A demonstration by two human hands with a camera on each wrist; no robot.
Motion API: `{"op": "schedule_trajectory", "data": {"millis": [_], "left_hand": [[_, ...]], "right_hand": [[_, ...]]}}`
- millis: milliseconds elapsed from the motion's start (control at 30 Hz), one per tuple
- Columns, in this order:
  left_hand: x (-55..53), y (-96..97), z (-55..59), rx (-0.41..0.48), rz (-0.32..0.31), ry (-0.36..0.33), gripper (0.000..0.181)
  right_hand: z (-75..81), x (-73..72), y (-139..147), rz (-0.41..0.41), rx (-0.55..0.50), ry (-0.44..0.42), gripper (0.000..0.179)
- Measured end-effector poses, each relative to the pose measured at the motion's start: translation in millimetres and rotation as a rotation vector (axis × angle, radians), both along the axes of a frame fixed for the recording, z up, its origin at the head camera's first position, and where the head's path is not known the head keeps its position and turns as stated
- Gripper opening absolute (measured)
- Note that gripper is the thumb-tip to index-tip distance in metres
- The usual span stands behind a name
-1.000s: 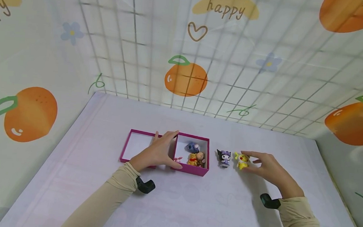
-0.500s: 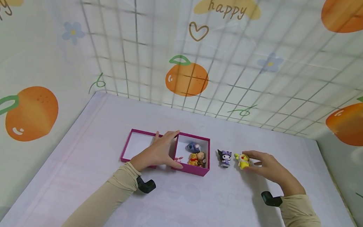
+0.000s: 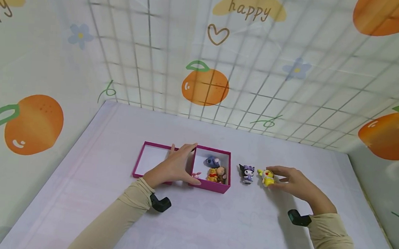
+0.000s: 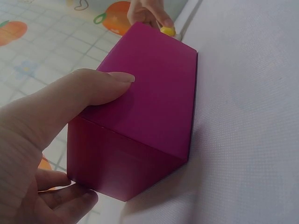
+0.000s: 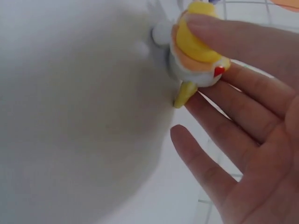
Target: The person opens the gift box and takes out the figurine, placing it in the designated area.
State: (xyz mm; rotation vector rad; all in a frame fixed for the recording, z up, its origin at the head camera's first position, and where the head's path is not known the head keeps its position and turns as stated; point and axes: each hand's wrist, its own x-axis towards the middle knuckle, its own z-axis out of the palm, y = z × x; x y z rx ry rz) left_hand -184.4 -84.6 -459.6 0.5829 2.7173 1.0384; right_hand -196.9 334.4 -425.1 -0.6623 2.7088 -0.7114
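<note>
My left hand [image 3: 171, 167] holds a magenta box [image 3: 212, 187] by its left end. In the left wrist view the thumb [image 4: 110, 88] presses on one face and the fingers curl at the far side. Inside the box lie a blue figurine [image 3: 212, 162], a yellow bear in red [image 3: 212, 175], a brown figurine [image 3: 220, 175] and a partly hidden pink one [image 3: 196, 175]. At the right, my right hand [image 3: 297, 185] pinches a yellow-and-white figurine [image 5: 198, 49] between thumb and fingers, low by the table. Its little finger stands apart from the toy.
A purple-and-black figurine [image 3: 247, 174] stands between the box and the right hand. The magenta-edged lid [image 3: 148, 160] lies left of the box, partly behind the left hand. A printed curtain over a wire grid [image 3: 205, 86] borders the white table [image 3: 213, 225] at the back.
The yellow-and-white figurine has tilted slightly in my right hand, which has shifted a little. My left hand and the box look unchanged.
</note>
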Motion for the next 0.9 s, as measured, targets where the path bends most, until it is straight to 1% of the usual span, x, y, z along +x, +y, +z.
{"op": "schedule_trajectory", "data": {"millis": [300, 500, 733, 900], "left_hand": [[-0.9, 1.0, -0.2, -0.010, 0.000, 0.002, 0.124], [0.1, 0.7, 0.4, 0.006, 0.003, 0.001, 0.123], [0.8, 0.5, 0.0, -0.006, 0.006, -0.004, 0.124], [1.1, 0.7, 0.0, 0.005, 0.003, -0.006, 0.124]], "right_hand": [[-0.3, 1.0, 1.9, -0.026, -0.017, -0.029, 0.060], [-0.3, 2.7, 1.0, -0.026, -0.033, -0.032, 0.060], [-1.6, 3.1, -0.1, -0.038, -0.029, -0.047, 0.061], [-1.6, 3.9, -0.5, -0.040, -0.031, -0.043, 0.060]]}}
